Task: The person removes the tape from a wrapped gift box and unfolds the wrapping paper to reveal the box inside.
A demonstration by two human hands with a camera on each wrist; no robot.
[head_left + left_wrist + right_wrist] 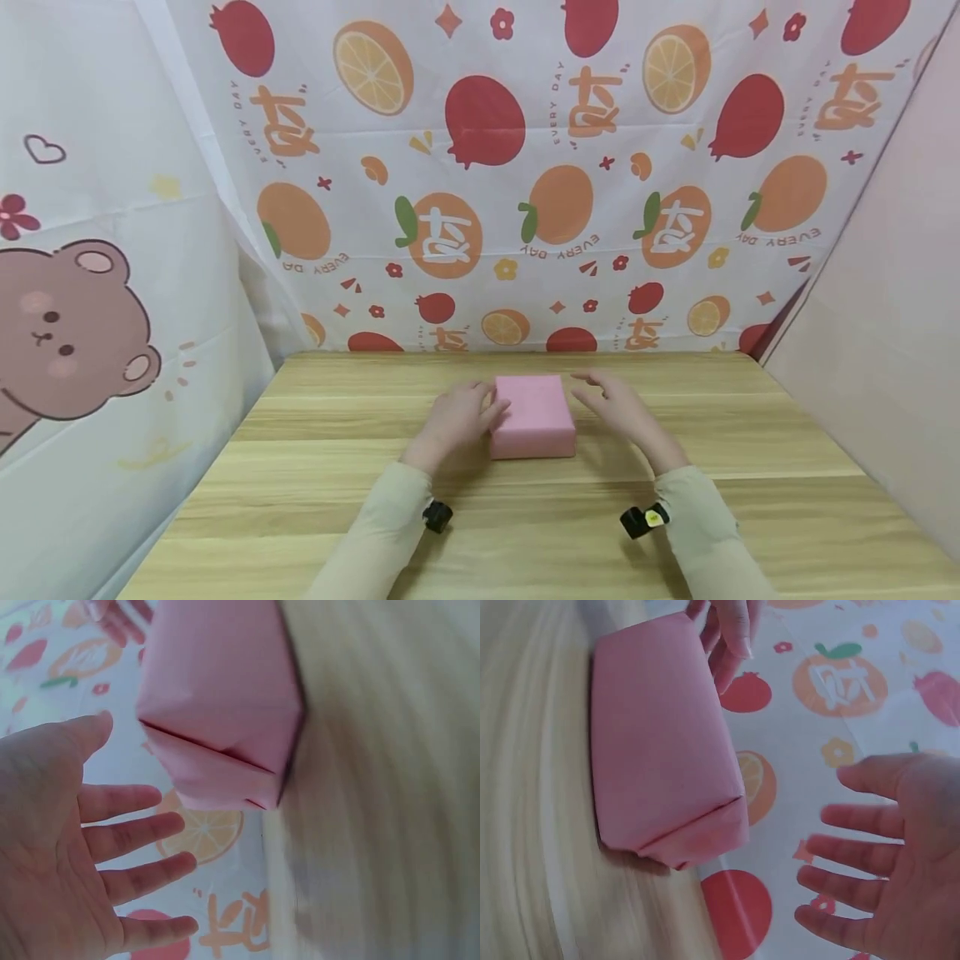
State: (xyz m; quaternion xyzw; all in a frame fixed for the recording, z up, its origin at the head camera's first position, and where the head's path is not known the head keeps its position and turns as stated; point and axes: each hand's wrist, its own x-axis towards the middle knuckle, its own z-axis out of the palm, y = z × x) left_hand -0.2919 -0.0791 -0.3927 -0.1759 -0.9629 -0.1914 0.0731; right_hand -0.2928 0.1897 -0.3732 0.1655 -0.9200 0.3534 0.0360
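A box wrapped in pink paper (pixel 534 408) sits on the wooden table, its folded paper ends visible in both wrist views. My left hand (pixel 459 417) is at the box's left side, thumb overlapping its edge in the head view. In the left wrist view that hand (pixel 97 847) shows its palm, fingers spread and straight, beside the folded end of the pink box (pixel 217 690). To the right of the box, my right hand (pixel 618 408) stands a little apart from it. Its fingers (pixel 855 851) are extended and hold nothing in the right wrist view.
The light wooden table (pixel 300 500) extends around the box. Behind it hangs a white cloth with a fruit print (pixel 480 200). A cloth with a bear (pixel 75 333) covers the left side, and a plain pale wall (pixel 885 333) stands at the right.
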